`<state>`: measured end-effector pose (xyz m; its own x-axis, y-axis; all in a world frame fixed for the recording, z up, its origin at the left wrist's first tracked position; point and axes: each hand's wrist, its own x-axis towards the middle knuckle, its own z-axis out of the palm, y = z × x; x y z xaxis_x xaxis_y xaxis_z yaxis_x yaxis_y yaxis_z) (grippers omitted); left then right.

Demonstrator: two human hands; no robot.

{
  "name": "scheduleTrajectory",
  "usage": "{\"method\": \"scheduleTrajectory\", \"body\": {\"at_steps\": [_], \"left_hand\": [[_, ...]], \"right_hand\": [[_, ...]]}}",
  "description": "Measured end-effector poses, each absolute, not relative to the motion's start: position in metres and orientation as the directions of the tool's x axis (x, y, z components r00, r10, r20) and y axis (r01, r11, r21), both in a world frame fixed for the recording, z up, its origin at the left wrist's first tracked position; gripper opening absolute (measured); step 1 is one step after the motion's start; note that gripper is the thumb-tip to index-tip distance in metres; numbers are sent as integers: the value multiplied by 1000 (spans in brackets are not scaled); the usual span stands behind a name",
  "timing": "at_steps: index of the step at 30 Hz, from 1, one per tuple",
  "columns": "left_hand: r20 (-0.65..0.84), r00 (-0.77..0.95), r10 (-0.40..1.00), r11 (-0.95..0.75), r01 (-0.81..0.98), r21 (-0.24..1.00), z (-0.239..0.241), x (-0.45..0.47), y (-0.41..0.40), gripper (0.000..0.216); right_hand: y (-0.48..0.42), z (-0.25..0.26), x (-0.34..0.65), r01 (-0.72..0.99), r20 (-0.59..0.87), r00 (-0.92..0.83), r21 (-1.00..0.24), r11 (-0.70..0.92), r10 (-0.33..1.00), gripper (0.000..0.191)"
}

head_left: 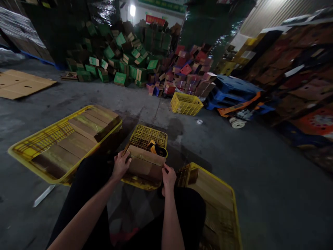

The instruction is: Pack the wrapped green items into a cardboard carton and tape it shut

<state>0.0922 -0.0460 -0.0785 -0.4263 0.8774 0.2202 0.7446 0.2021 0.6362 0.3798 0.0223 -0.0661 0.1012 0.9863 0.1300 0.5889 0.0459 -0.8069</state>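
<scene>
Between my knees I hold a brown cardboard box [145, 166] over an upturned yellow plastic crate [149, 133]. My left hand [121, 166] grips the box at its left end, thumb on the near face. At the opposite end my right hand [169, 177] has its fingers closed on the edge. Just behind the box, on the crate, lies a yellow-and-black tape dispenser [154, 147], partly hidden by the cardboard. The undersides of both hands' grips are out of sight.
A yellow basket [19, 147] with several flat cardboard boxes stands left; another basket [235, 205] with cardboard is by my right knee. Farther off are a yellow crate [186, 106], an orange pallet jack [241, 106], blue pallets [234, 85] and heaped green boxes [121, 78].
</scene>
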Motion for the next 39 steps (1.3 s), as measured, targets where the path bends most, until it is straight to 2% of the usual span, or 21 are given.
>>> {"method": "scheduleTrajectory", "body": {"at_steps": [23,31,39], "left_hand": [[192,-442,876,146,623,768,-89,92,-47,36],[202,-434,878,125,615,779,-93,91,-46,33],[203,-437,876,113,595,796,-98,90,-44,34]], "right_hand": [[19,-77,377,576,153,142,-816,44,978,34],[15,-88,359,547,191,60,-827,128,980,62],[16,-95,355,526,154,16,-842,123,988,65]]}}
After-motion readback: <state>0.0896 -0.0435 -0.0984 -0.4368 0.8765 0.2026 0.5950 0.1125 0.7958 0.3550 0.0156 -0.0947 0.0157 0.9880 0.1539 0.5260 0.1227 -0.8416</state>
